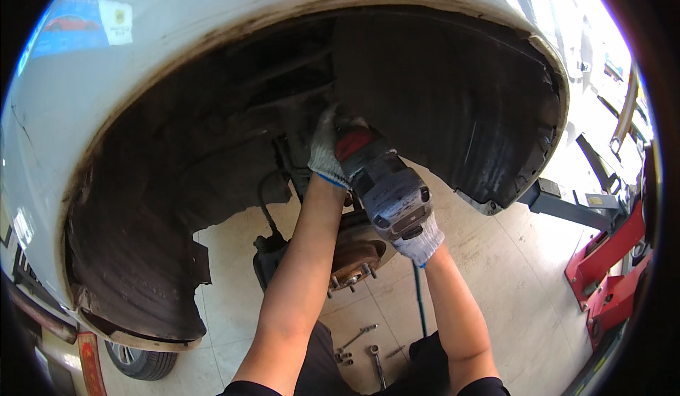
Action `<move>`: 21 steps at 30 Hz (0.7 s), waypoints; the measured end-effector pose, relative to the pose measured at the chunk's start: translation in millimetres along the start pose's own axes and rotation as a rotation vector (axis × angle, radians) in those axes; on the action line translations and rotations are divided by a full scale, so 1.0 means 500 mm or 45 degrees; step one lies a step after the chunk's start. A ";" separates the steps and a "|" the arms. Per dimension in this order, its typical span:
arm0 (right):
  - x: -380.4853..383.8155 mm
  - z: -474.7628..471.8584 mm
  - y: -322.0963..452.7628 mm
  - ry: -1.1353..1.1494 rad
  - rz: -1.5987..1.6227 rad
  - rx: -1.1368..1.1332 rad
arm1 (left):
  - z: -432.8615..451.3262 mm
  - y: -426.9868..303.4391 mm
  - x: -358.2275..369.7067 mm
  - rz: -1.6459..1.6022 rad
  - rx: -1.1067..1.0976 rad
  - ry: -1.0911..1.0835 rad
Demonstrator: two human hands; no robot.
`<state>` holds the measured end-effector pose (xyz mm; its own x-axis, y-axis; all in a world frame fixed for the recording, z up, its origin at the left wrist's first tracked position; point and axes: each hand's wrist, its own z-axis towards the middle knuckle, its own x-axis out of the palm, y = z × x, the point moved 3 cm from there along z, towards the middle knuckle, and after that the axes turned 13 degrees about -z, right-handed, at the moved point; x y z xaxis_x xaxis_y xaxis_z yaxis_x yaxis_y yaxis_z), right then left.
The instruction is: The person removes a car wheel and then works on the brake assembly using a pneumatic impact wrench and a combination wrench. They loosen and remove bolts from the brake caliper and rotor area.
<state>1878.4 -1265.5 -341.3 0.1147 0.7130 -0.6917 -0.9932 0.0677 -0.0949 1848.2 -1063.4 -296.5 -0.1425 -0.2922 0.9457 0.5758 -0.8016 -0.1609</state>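
Observation:
My right hand (421, 243), in a white knit glove, grips a cordless impact wrench (396, 194); the handle is mostly behind the tool's battery pack. Its red-and-black head points up into the wheel arch of a white car. My left hand (325, 154), gloved too, wraps the front of the tool beside the suspension strut (295, 162). Fingertips there are partly lost in shadow, and the tool's working tip is hidden. Below my forearms sits a rusty brake disc (355, 255) with bare wheel studs (366, 271). A dark wheel arch liner (451, 98) curves around the work.
On the tiled floor lie a ratcheting wrench (377, 364), a ratchet with extension (358, 337) and several sockets (344, 356). A green hose (419, 295) runs near my right arm. A lift arm (571, 210) and red lift base (611, 268) stand right; a wheel (143, 361) rests lower left.

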 end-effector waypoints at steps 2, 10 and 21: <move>0.002 -0.003 -0.001 -0.004 0.095 -0.021 | -0.012 0.003 0.001 0.040 0.035 -0.011; -0.065 0.039 0.024 -0.135 -0.177 -0.098 | -0.038 0.023 0.059 0.200 0.169 -0.262; -0.132 -0.098 -0.015 0.120 0.316 0.596 | -0.085 0.146 0.090 0.393 -0.345 0.045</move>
<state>1879.2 -1347.1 -330.0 -0.1447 0.6828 -0.7161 -0.8914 0.2241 0.3939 1849.9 -1157.1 -277.8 -0.0266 -0.5542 0.8320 0.3640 -0.7805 -0.5082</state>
